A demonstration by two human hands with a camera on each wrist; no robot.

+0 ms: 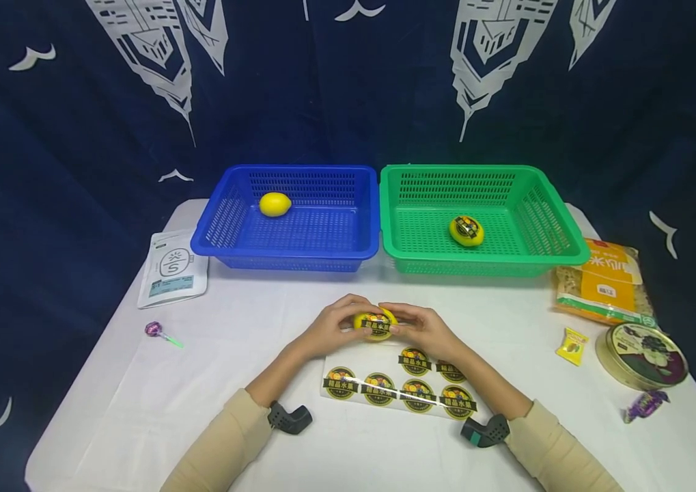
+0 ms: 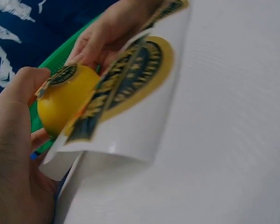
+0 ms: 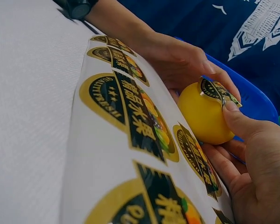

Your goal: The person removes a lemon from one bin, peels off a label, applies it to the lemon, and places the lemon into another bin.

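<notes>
A yellow lemon [image 1: 358, 320] is held between both hands above the table. On its upper face lies a round black-and-gold sticker [image 1: 377, 326] with a banner, its edge standing up in the right wrist view. My left hand [image 1: 337, 326] grips the lemon [image 2: 60, 109] from the left, thumb by the sticker. From the other side my right hand [image 1: 430, 331] grips it too, with the thumb [image 3: 245, 119] pressing on the sticker's edge. Just below the hands is a white sticker sheet [image 1: 354, 359] with several matching stickers, curling up in the wrist views.
Behind stand a blue basket [image 1: 286, 257] with a plain lemon [image 1: 274, 204] and a green basket [image 1: 483, 262] with a stickered lemon [image 1: 466, 236]. At left are a white pouch [image 1: 173, 270] and lollipop [image 1: 154, 329]; at right a food bag [image 1: 606, 283], round tin [image 1: 643, 355] and wrapped candies [image 1: 572, 346].
</notes>
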